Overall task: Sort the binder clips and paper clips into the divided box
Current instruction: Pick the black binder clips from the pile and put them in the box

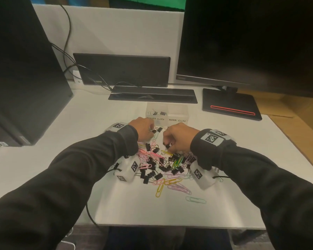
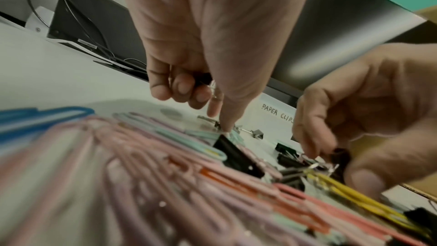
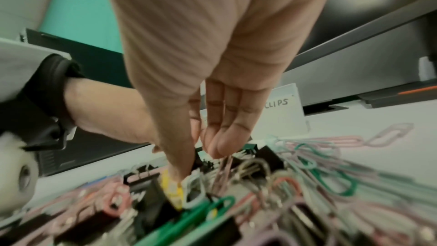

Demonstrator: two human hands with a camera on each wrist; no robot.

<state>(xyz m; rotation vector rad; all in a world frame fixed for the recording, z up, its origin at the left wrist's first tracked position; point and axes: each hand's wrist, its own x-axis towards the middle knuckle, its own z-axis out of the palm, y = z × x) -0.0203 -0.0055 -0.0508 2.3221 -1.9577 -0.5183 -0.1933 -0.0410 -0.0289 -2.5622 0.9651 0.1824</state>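
A mixed pile of black binder clips [image 1: 153, 175] and coloured paper clips [image 1: 170, 183] lies on the white table [image 1: 79, 123], directly under and behind both hands. The divided box [image 1: 167, 112], clear and labelled "BINDER CLIPS" and "PAPER CLIPS", stands just beyond the fingertips of both hands; a few binder clips lie in its left compartment. The left hand [image 1: 143, 129] is at the far left edge of the pile, fingers curled around a black clip held in the palm, with thumb and forefinger tips down on another binder clip [image 2: 236, 154]. The right hand [image 1: 177, 138] is just beside it, fingers bent downward into the pile, thumb and forefinger closing on a black binder clip [image 1: 167, 146]. A monitor base [image 1: 231, 107] sits beyond the right hand, a computer tower [image 1: 25, 78] beyond the left.
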